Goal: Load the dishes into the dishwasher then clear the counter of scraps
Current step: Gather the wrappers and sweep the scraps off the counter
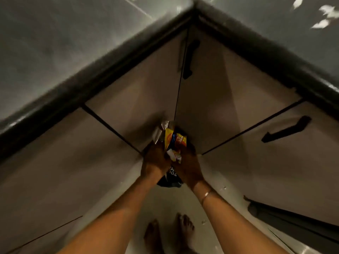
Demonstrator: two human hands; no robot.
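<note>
The left grip (155, 162) and right grip (189, 171), both bare hands, are clamped side by side round a crumpled bundle of wrappers (175, 139). Yellow, silver and dark pieces bulge out above and below the fingers. Just beyond are corner cabinet doors (137, 99) with black handles (190, 57), under the grey desk (55, 43). White scraps (325, 14) lie on it far right.

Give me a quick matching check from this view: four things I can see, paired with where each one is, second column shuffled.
1 wrappers
2 bangle
3 white scraps
4 bare feet

A on the countertop, top right
B on the floor
C gripped between left hand and right hand
D round the right wrist

Pairs: 1-C, 2-D, 3-A, 4-B
</note>
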